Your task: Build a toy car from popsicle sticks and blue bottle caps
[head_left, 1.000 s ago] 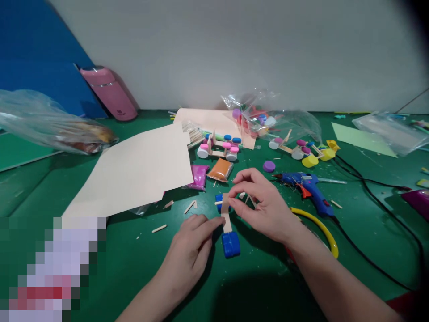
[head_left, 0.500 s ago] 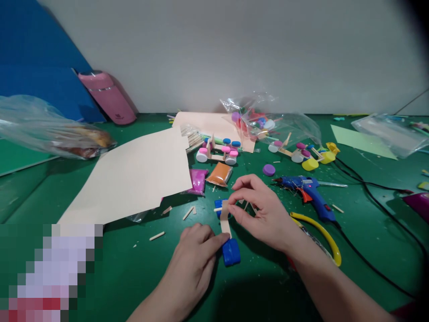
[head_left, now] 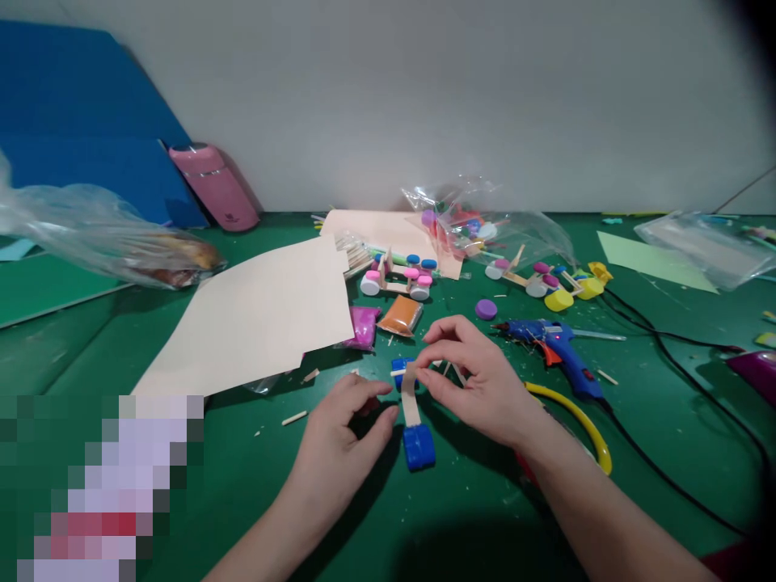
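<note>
Beige strip (head_left: 411, 404): upper end partly covered by the right hand (head_left: 476, 376). Red piece (head_left: 526, 467): partly hidden behind the right forearm (head_left: 606, 509). Purple object (head_left: 755, 372): cropped at right. Lower-left object (head_left: 115, 477): pixelated, unidentifiable.

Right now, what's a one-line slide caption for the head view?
The right hand pinches a pale strip running between two blue blocks; left hand open beside it, glue gun to the right.

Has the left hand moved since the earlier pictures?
Yes: against the orange packet, the left hand has shifted left, its fingers now off the pale strip.
</note>
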A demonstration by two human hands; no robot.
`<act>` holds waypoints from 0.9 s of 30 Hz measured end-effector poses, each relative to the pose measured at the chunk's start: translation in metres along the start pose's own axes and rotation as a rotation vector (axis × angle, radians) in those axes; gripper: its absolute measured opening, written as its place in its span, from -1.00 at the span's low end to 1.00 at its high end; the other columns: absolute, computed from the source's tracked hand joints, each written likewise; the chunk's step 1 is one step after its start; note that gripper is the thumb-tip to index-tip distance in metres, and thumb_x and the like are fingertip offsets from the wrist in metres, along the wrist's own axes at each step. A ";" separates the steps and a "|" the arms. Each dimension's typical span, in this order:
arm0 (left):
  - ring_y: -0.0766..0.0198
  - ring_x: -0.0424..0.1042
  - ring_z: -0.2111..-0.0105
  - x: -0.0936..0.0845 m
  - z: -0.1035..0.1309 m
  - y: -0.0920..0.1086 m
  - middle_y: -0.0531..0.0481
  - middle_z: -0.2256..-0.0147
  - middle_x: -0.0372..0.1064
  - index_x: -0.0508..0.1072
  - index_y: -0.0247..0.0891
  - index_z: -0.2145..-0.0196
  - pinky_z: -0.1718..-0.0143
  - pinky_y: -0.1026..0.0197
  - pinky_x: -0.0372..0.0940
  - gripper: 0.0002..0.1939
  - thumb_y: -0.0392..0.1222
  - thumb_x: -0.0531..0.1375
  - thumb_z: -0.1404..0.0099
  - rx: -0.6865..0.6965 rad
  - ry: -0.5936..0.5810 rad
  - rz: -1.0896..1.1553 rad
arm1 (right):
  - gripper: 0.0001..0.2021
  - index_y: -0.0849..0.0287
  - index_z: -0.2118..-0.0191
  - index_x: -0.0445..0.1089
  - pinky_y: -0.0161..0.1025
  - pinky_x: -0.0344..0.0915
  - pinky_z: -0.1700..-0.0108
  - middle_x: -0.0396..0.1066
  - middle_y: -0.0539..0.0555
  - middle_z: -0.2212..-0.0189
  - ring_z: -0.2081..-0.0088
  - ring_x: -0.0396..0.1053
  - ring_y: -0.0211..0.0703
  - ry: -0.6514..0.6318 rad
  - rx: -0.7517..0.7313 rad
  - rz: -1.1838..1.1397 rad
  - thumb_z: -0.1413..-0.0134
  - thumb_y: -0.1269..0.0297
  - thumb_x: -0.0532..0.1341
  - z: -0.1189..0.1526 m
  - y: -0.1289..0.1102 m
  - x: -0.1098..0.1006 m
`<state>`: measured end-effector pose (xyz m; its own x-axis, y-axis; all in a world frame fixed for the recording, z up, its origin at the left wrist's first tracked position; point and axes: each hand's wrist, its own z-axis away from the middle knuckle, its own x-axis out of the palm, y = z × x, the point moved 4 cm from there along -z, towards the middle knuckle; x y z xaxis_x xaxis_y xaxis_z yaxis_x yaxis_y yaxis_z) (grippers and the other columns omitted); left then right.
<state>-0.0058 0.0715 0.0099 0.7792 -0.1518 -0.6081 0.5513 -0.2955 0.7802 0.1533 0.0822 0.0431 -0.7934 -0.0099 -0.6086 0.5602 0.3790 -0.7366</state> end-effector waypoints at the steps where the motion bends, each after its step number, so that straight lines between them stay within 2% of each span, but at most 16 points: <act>1: 0.32 0.32 0.45 -0.001 0.002 0.004 0.02 0.42 0.27 0.41 -0.28 0.27 0.44 0.30 0.26 -0.83 -0.29 0.15 -0.12 0.043 0.019 -0.017 | -0.90 0.18 0.36 0.42 -0.32 0.24 0.21 0.18 0.06 0.26 0.20 0.26 -0.23 -0.006 -0.007 -0.007 0.02 0.43 0.16 0.002 -0.003 -0.001; 5: 0.30 0.32 0.38 -0.001 0.009 0.020 -0.04 0.35 0.26 0.37 -0.29 0.15 0.39 0.28 0.28 -0.70 -0.33 0.16 -0.11 0.228 0.049 -0.085 | -0.86 0.14 0.38 0.44 -0.31 0.23 0.22 0.18 0.05 0.27 0.24 0.26 -0.25 -0.063 -0.050 -0.014 0.06 0.49 0.17 0.014 -0.015 -0.002; 8: 0.32 0.31 0.46 0.001 0.011 0.027 -0.01 0.47 0.25 0.45 -0.29 0.27 0.47 0.30 0.25 -0.80 -0.38 0.09 -0.16 0.314 0.042 -0.097 | -0.84 0.12 0.37 0.44 -0.32 0.23 0.20 0.18 0.04 0.25 0.23 0.24 -0.25 -0.118 -0.062 -0.031 0.07 0.50 0.18 0.023 -0.023 0.000; 10: 0.32 0.30 0.50 0.000 0.012 0.029 0.01 0.52 0.24 0.47 -0.28 0.33 0.49 0.30 0.24 -0.80 -0.39 0.06 -0.17 0.345 0.050 -0.101 | -0.83 0.10 0.36 0.44 -0.32 0.23 0.18 0.18 0.04 0.24 0.22 0.24 -0.25 -0.133 -0.052 -0.046 0.05 0.50 0.17 0.026 -0.025 0.001; 13: 0.32 0.31 0.49 -0.005 0.014 0.030 0.02 0.51 0.27 0.46 -0.27 0.35 0.47 0.31 0.22 -0.82 -0.39 0.07 -0.16 0.337 0.052 -0.073 | -0.84 0.10 0.29 0.41 -0.31 0.22 0.14 0.20 0.05 0.22 0.17 0.25 -0.22 -0.081 -0.021 -0.048 0.04 0.44 0.18 0.028 -0.022 -0.004; 16: 0.36 0.28 0.50 -0.020 0.016 0.026 0.06 0.48 0.28 0.39 -0.23 0.36 0.49 0.35 0.18 -0.85 -0.39 0.07 -0.18 0.227 0.084 0.004 | -0.84 0.09 0.23 0.36 -0.30 0.25 0.24 0.26 0.04 0.22 0.25 0.28 -0.22 0.107 0.101 0.057 -0.01 0.33 0.16 0.034 -0.001 -0.025; 18: 0.36 0.26 0.48 -0.032 0.014 0.023 0.08 0.47 0.26 0.35 -0.20 0.37 0.45 0.33 0.15 -0.88 -0.36 0.06 -0.21 0.151 0.122 0.073 | -0.87 0.09 0.26 0.34 -0.29 0.24 0.33 0.31 0.03 0.28 0.35 0.29 -0.22 0.279 0.240 0.200 -0.03 0.26 0.14 0.045 0.022 -0.046; 20: 0.32 0.25 0.41 -0.039 0.009 0.019 0.06 0.45 0.22 0.33 -0.21 0.43 0.38 0.30 0.14 -0.87 -0.30 0.03 -0.24 0.072 0.092 0.150 | -0.81 0.10 0.23 0.32 -0.25 0.25 0.35 0.35 0.04 0.33 0.36 0.32 -0.17 0.388 0.396 0.349 -0.02 0.19 0.13 0.060 0.049 -0.068; 22: 0.30 0.22 0.37 -0.042 0.002 0.014 0.05 0.43 0.19 0.30 -0.20 0.47 0.36 0.28 0.12 -0.84 -0.25 0.02 -0.25 0.010 0.054 0.216 | -0.74 0.14 0.20 0.30 -0.21 0.25 0.34 0.35 0.10 0.29 0.30 0.33 -0.08 0.415 0.501 0.495 0.02 0.16 0.14 0.076 0.074 -0.086; 24: 0.29 0.22 0.35 -0.040 -0.006 0.009 0.04 0.38 0.21 0.31 -0.19 0.45 0.36 0.27 0.11 -0.85 -0.22 0.02 -0.26 -0.026 0.009 0.270 | -0.66 0.20 0.16 0.28 -0.16 0.26 0.33 0.32 0.17 0.28 0.27 0.33 0.00 0.366 0.561 0.636 0.07 0.13 0.14 0.089 0.094 -0.097; 27: 0.25 0.25 0.33 -0.032 -0.017 0.005 0.02 0.37 0.26 0.35 -0.20 0.43 0.33 0.24 0.13 -0.83 -0.17 0.01 -0.25 -0.074 -0.054 0.294 | -0.59 0.26 0.11 0.24 -0.10 0.25 0.21 0.30 0.22 0.25 0.21 0.32 0.05 0.304 0.641 0.682 0.08 0.14 0.12 0.101 0.114 -0.104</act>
<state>-0.0225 0.0907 0.0359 0.8927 -0.2714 -0.3599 0.3262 -0.1619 0.9313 0.3233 0.0333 -0.0073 -0.2288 0.2970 -0.9271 0.8724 -0.3599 -0.3306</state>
